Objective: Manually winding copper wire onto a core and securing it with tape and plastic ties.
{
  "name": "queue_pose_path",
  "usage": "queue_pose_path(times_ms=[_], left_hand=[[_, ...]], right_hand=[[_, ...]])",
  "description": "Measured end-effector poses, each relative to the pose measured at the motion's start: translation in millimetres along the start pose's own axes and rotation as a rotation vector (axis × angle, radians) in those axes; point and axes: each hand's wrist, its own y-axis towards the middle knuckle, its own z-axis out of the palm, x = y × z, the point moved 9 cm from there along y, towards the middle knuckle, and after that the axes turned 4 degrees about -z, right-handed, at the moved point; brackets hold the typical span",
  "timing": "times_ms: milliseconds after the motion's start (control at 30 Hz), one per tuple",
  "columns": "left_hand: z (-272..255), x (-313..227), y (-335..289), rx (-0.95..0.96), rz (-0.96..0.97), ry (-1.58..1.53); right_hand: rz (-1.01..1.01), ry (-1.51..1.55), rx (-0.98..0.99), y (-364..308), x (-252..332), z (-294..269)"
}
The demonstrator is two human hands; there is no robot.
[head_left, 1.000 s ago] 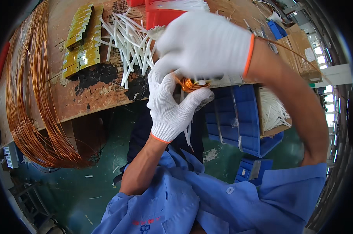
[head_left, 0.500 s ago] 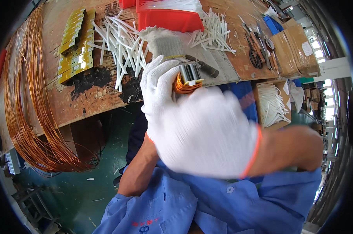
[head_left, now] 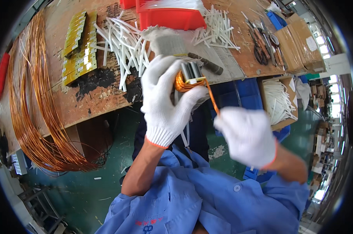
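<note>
My left hand (head_left: 161, 101), in a white knit glove with an orange cuff, grips an orange-copper wire coil (head_left: 182, 83) near the table's front edge. Dark grey rods (head_left: 191, 71) stand side by side within the windings, on a pale plate. From the coil's right side a taut copper wire bundle (head_left: 212, 97) slants down to my gloved right hand (head_left: 247, 136), whose fingers are closed on its end. That hand is slightly smeared by motion. Just beyond the coil lie a dark round bar (head_left: 206, 64) and a grey cloth-wrapped block (head_left: 166, 45).
Long copper wires (head_left: 32, 113) hang over the table's left edge. Yellow-taped blocks (head_left: 80, 48), white tubes (head_left: 124, 48) and a red bin (head_left: 172, 19) occupy the table (head_left: 106, 93). Scissors (head_left: 260, 54) and other tools lie at right, beside a cardboard box (head_left: 301, 43). Blue crates (head_left: 239, 93) stand below.
My right hand has swung from over the coil down to the right, drawing the wire bundle out straight. The left hand keeps its hold, its thumb now showing against the coil.
</note>
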Motion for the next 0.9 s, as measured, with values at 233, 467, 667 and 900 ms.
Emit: queue_pose_path(times_ms=[233, 467, 667, 900], left_hand=[[18.4, -110.9, -42.2, 0.519, 0.782, 0.169], [46.4, -118.3, -53.1, 0.808, 0.915, 0.141], [54.4, -125.9, -50.1, 0.811, 0.952, 0.194], [63.4, -128.4, -44.7, 0.991, 0.891, 0.209]], right_hand=[[0.699, 0.832, -0.005, -117.8, 23.9, 43.1], [0.667, 1.124, 0.167, -146.5, -62.4, 71.1], [0.519, -0.044, -0.184, -21.8, -228.5, 53.1], [0.597, -0.209, 0.090, 59.3, -308.3, 92.7]])
